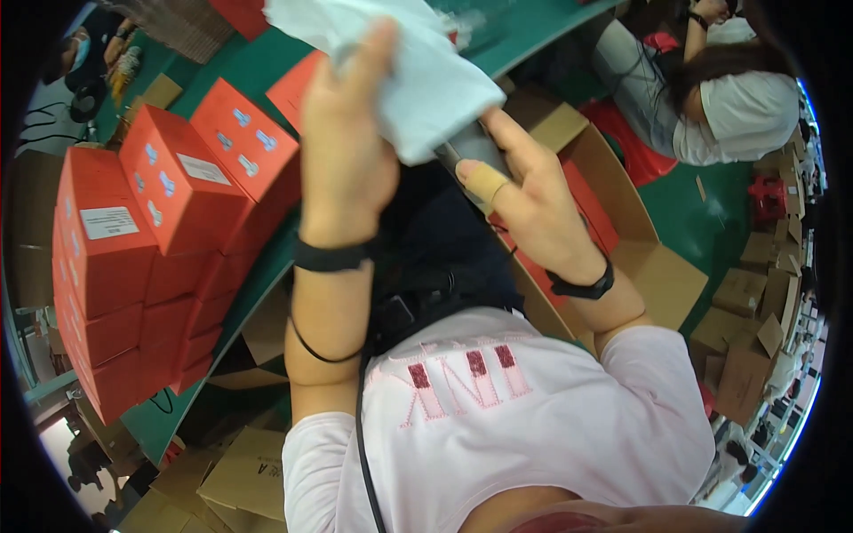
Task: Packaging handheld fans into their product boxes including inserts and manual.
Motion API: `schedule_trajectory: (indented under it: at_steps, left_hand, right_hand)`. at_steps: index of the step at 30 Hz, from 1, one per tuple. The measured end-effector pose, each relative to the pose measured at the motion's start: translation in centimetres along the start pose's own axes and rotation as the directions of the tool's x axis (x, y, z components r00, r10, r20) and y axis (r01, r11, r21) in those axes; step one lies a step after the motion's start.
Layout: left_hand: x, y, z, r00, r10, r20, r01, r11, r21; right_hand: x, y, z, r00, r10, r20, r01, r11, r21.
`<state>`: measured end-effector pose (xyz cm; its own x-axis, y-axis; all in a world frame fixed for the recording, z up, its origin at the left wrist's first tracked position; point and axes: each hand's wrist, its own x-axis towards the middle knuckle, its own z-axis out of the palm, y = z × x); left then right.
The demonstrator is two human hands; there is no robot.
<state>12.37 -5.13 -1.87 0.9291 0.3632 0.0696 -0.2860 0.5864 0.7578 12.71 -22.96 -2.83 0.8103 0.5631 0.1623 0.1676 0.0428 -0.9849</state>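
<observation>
A soft white sheet [418, 75], cloth or thin bag, hangs in front of me at the top middle. My left hand [351, 133], slightly blurred, grips it with the thumb across its face; the other fingers are partly hidden. Just right of it, my right hand [533, 200] pinches a smooth dark grey object [475, 151] between thumb and fingers, with a yellow cover on the thumb. The object's upper end disappears behind the white sheet, so its kind does not show. Black bands circle both wrists.
Red boxes [182, 200] stand stacked on the green table [169, 413] at my left. An open carton [640, 222] with red boxes inside sits at my right. Beyond it a person [742, 107] sits on a red stool. Brown cartons [244, 475] lie at the lower left.
</observation>
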Motion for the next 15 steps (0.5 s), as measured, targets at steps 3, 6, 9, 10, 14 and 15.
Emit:
schedule_trajectory:
  at_steps: [3,6,9,10,14,15]
  left_hand:
    - [-1.8,-3.0,2.0,0.978,0.207,-0.021,-0.191,0.936,0.297]
    - [-3.7,-4.7,3.3,0.973,0.221,0.063,-0.226,0.872,0.433]
    - [-4.9,-3.6,3.1,0.988,0.131,0.077,-0.149,0.933,0.329]
    - [-5.0,-3.1,2.8,0.997,0.042,0.059,-0.055,0.968,0.246]
    - [-2.1,-1.1,2.0,0.988,-0.107,0.114,0.133,0.957,-0.259]
    - [-1.8,-1.7,2.2,0.993,-0.097,0.072,0.108,0.979,-0.175]
  right_hand:
    - [1.3,0.9,0.4,0.94,-0.255,-0.226,0.152,0.907,-0.393]
    - [1.7,2.7,-0.1,0.861,-0.351,-0.369,0.207,0.903,-0.376]
    - [1.4,2.1,-1.1,0.844,-0.292,-0.45,0.201,0.95,-0.24]
    - [1.4,2.2,-1.7,0.849,-0.312,-0.427,0.245,0.948,-0.205]
    - [0.2,1.5,-1.2,0.898,-0.3,-0.321,0.251,0.95,-0.185]
    - [0.1,1.6,-0.8,0.921,-0.277,-0.273,0.237,0.956,-0.172]
